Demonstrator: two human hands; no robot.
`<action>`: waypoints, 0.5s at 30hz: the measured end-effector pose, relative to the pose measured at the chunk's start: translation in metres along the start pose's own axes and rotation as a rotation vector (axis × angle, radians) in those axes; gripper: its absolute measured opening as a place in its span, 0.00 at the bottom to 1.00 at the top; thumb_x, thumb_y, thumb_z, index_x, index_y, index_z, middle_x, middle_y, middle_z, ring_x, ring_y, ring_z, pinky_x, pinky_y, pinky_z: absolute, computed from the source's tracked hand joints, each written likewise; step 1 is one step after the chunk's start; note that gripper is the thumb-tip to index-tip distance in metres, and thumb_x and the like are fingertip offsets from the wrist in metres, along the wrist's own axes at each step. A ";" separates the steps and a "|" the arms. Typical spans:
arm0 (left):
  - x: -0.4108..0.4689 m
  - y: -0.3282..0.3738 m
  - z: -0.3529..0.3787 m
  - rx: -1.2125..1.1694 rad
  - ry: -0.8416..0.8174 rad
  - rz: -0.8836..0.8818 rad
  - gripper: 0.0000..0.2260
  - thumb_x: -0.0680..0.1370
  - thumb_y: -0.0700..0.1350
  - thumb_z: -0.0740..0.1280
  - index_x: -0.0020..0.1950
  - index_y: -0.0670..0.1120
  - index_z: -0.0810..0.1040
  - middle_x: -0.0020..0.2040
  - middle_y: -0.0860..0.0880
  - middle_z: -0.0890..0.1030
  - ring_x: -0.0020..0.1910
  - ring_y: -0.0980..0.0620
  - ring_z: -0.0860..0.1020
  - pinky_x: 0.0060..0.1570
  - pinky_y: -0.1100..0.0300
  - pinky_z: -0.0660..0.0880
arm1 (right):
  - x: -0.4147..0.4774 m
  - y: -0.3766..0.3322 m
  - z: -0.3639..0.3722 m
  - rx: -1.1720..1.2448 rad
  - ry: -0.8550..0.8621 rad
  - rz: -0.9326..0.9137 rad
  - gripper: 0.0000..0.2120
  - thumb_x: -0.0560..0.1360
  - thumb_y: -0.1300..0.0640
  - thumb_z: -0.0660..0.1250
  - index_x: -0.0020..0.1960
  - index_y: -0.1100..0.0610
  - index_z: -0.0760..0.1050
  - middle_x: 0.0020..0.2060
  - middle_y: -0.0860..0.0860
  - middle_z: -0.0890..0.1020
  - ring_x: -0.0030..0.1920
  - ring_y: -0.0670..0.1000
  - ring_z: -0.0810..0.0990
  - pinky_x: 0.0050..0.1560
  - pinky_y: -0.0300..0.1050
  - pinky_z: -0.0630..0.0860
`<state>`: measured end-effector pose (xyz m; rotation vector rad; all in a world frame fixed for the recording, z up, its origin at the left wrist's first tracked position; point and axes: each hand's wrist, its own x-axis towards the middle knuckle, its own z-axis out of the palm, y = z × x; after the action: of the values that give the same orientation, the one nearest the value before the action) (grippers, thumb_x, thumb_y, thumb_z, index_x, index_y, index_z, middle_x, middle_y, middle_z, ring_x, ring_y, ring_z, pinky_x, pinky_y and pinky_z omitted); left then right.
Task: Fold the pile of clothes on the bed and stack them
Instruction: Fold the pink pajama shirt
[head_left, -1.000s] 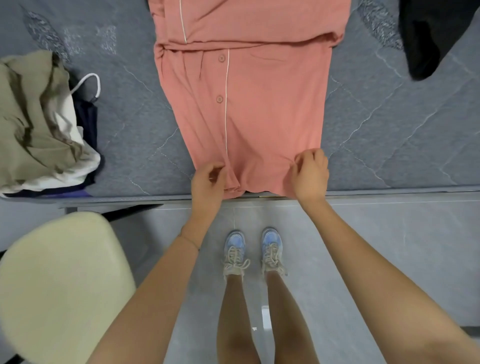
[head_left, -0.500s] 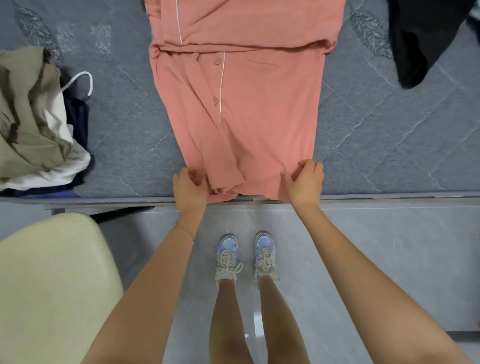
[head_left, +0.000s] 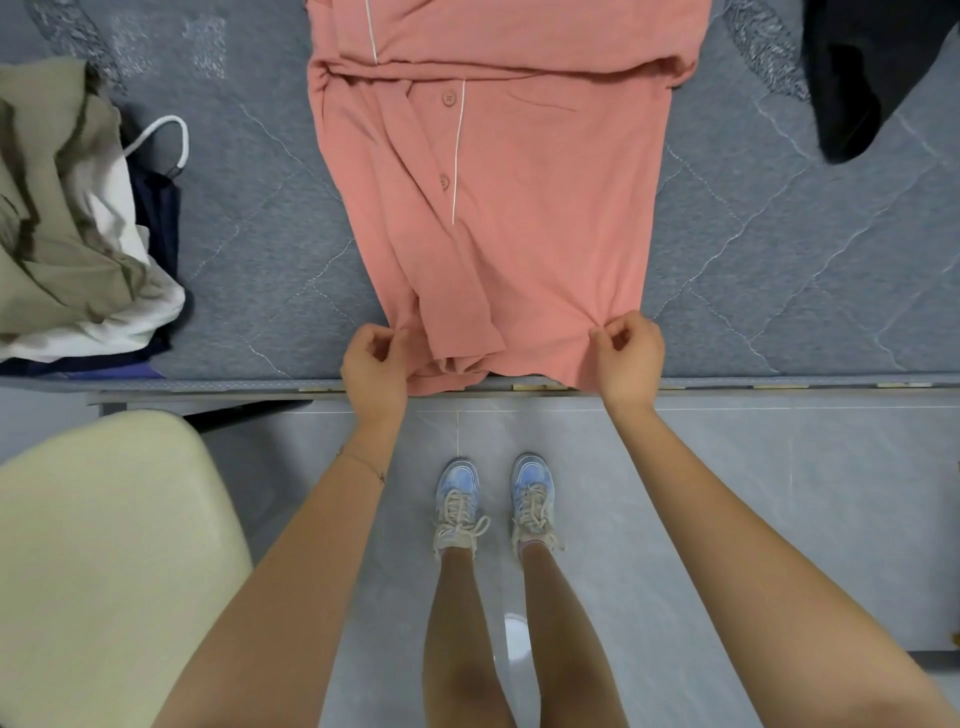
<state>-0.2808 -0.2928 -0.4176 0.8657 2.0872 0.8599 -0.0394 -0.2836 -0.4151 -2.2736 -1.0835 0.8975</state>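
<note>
Both hands pinch hem corners: left hand, right hand, fingers curled on pink shirt, laid flat on bed, probably to lift the hem for folding.

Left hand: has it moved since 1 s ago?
Yes. The left hand slid to the person's left along the bed edge, from below the pink shirt's buttons out to the hem's left corner, which it pinches.
</note>
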 end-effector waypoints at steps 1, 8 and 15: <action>-0.001 -0.002 -0.006 -0.066 0.056 -0.010 0.11 0.77 0.35 0.66 0.38 0.47 0.72 0.34 0.50 0.74 0.32 0.63 0.72 0.37 0.66 0.69 | -0.003 -0.001 -0.001 0.056 0.026 0.009 0.07 0.74 0.65 0.66 0.40 0.60 0.70 0.39 0.57 0.76 0.45 0.57 0.73 0.47 0.46 0.68; 0.020 -0.017 -0.050 -0.076 0.259 -0.137 0.07 0.80 0.33 0.58 0.47 0.44 0.69 0.42 0.48 0.73 0.39 0.55 0.72 0.44 0.61 0.70 | -0.018 -0.015 0.005 0.208 0.096 0.096 0.04 0.80 0.61 0.61 0.47 0.59 0.66 0.38 0.50 0.74 0.40 0.52 0.73 0.39 0.40 0.63; 0.024 -0.015 -0.043 0.086 -0.019 0.009 0.09 0.78 0.40 0.67 0.57 0.38 0.74 0.50 0.43 0.75 0.47 0.49 0.73 0.52 0.55 0.72 | -0.018 -0.007 0.012 0.255 0.034 0.248 0.10 0.78 0.52 0.67 0.50 0.58 0.69 0.39 0.47 0.75 0.43 0.49 0.75 0.48 0.42 0.71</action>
<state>-0.3325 -0.2953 -0.4154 0.9259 2.1182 0.7683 -0.0600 -0.2921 -0.4125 -2.2271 -0.6389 1.0246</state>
